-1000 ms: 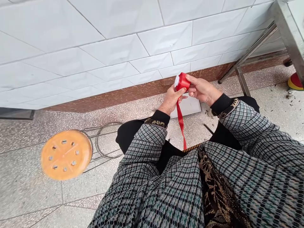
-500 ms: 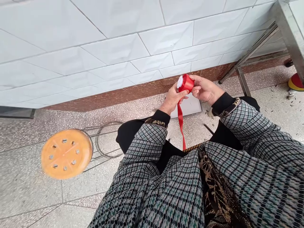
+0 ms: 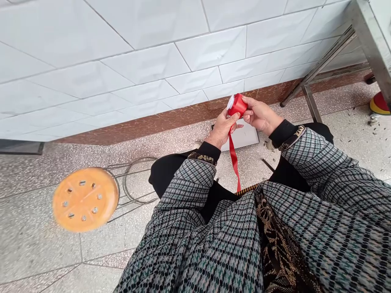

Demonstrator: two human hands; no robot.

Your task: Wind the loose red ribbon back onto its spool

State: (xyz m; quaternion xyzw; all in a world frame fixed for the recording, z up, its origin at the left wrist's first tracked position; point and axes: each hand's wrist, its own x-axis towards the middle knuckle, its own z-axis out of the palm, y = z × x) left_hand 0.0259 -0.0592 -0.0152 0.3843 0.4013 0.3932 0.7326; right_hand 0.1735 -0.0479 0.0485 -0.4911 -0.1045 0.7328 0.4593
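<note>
A spool of red ribbon [image 3: 238,105] with a white end is held up between my two hands. My left hand [image 3: 224,127] is closed on its lower left side, the thumb lying across the ribbon. On the right side, the bent fingers and thumb of my right hand [image 3: 259,114] grip the spool. From beneath my left hand a loose ribbon tail [image 3: 233,162] hangs down toward my lap. Below the hands, a shallow white tray or box lid [image 3: 244,138] lies on the floor, partly covered by them.
An orange round stool [image 3: 85,199] with wire legs lies on its side at the left. A metal table frame [image 3: 313,101] stands at the right by the tiled wall [image 3: 183,57]. A dark thin stick [image 3: 268,165] and scattered bits lie on the speckled floor [image 3: 351,134].
The spool has tilted slightly and shifted a little left in my hands. My right hand has moved slightly left with it. The ribbon tail still hangs down.
</note>
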